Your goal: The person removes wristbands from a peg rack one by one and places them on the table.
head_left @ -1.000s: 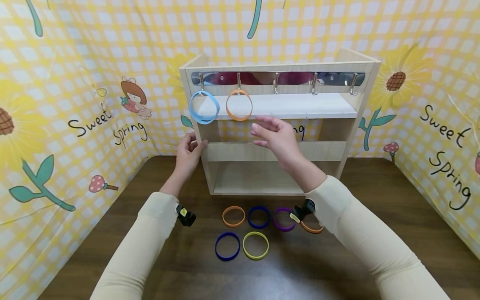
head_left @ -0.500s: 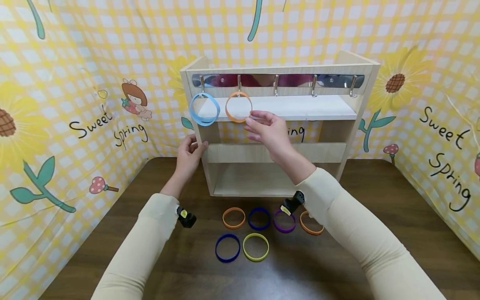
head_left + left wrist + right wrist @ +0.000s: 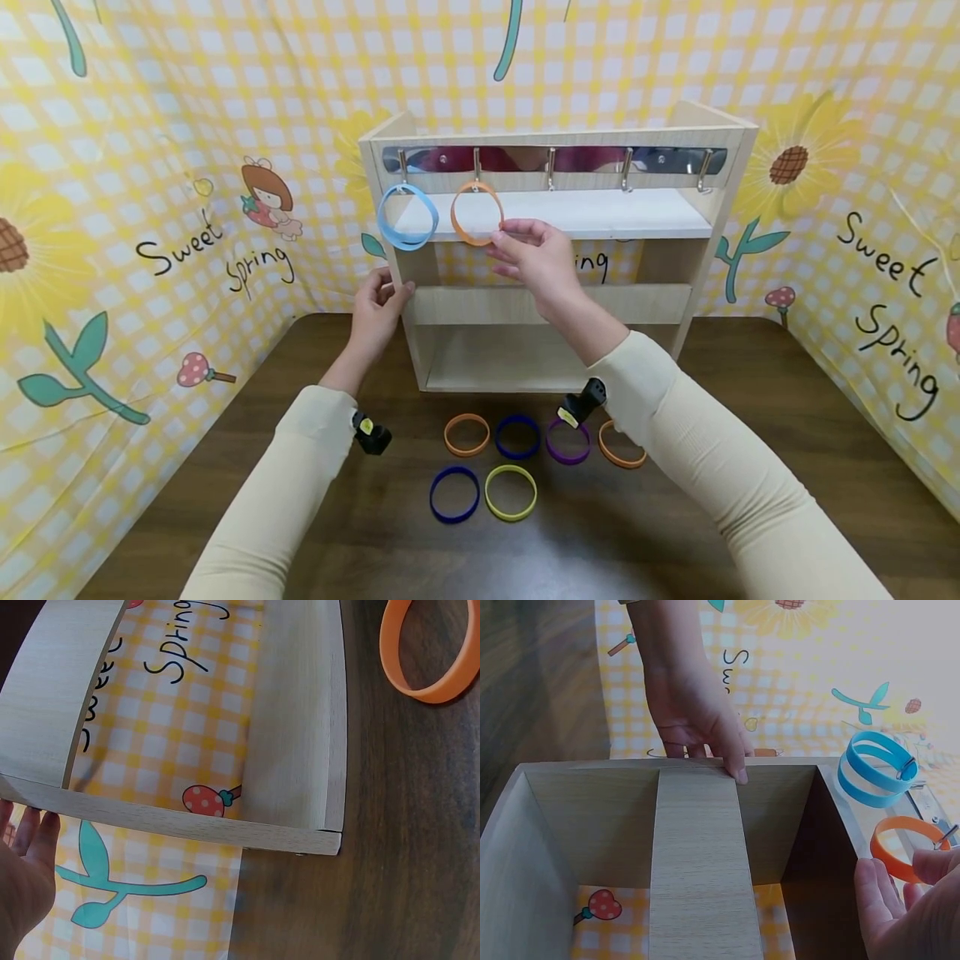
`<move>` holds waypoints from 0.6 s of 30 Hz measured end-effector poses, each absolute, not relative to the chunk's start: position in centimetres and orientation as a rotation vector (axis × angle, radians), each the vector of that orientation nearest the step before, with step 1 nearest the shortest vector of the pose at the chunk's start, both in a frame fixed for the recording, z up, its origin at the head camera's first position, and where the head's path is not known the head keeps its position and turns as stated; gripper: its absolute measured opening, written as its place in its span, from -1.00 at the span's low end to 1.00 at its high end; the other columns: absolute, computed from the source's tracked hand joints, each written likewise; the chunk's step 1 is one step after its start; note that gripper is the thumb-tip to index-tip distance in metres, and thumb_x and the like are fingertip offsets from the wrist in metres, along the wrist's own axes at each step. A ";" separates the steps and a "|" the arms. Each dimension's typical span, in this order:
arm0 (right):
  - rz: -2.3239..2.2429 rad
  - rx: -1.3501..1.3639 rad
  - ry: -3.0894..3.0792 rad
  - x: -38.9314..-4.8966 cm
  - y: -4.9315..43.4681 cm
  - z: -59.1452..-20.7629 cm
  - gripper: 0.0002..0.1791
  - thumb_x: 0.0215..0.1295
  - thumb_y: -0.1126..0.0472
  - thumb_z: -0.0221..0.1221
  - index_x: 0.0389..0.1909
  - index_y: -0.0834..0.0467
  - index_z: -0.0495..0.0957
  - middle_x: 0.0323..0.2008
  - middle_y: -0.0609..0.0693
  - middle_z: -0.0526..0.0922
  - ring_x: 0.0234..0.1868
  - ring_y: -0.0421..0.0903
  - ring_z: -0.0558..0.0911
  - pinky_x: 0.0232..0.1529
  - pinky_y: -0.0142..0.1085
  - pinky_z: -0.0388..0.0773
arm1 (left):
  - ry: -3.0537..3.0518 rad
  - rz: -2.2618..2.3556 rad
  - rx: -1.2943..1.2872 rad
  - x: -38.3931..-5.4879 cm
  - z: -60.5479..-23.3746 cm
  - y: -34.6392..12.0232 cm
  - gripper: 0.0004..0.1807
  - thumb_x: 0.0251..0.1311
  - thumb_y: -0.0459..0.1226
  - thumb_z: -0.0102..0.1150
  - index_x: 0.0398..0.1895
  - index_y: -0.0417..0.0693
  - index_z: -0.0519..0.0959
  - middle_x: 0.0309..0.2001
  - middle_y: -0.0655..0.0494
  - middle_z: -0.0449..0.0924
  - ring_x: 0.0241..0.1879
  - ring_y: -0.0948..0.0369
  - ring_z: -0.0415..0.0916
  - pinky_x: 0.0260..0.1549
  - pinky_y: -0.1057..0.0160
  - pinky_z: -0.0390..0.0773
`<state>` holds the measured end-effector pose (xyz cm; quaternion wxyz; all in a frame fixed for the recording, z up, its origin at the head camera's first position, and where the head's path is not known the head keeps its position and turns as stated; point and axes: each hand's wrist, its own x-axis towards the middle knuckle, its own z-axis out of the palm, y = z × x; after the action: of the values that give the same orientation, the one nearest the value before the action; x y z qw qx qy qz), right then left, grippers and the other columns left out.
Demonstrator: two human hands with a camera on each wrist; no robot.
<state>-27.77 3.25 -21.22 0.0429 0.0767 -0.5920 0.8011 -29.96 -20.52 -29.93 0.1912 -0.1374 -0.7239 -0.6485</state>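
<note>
My left hand (image 3: 375,312) grips the left side panel of a light wooden shelf unit (image 3: 465,306), thumb at its front edge. Across its top runs a metal strip with several hooks (image 3: 551,171). An orange wristband (image 3: 453,218) hangs from the second hook from the left. My right hand (image 3: 546,262) pinches this band's lower right edge between thumb and forefinger. On the leftmost hook hang light blue wristbands (image 3: 874,801), seen as two loops in the right wrist view.
On the brown table before the unit lie an orange band (image 3: 467,453), dark blue bands (image 3: 517,456), a purple band (image 3: 567,461), another orange band (image 3: 622,463) and a yellow band (image 3: 511,517). A yellow checked cloth (image 3: 600,58) surrounds the table's back and sides.
My right hand has moved left from apart and now pinches the hanging orange wristband, which has turned slightly. My left hand has stayed on the side panel.
</note>
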 end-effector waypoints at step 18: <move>2.502 0.278 -1.670 -27.3 3.8 -20.4 -0.83 0.34 0.34 0.19 -0.10 0.30 0.51 -0.12 0.21 0.64 -0.22 -0.04 0.70 -0.19 -0.23 0.62 | -2.034 -1.826 -0.376 -30.1 -30.0 -20.6 -0.60 0.32 -0.39 0.09 0.16 -0.42 0.37 -0.02 0.01 0.45 -0.05 0.18 0.49 -0.13 0.31 0.51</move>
<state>-27.34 3.78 -20.39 0.0600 0.0918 -0.5518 0.8267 -30.13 -20.55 -29.96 0.1899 -0.1338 -0.7237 -0.6498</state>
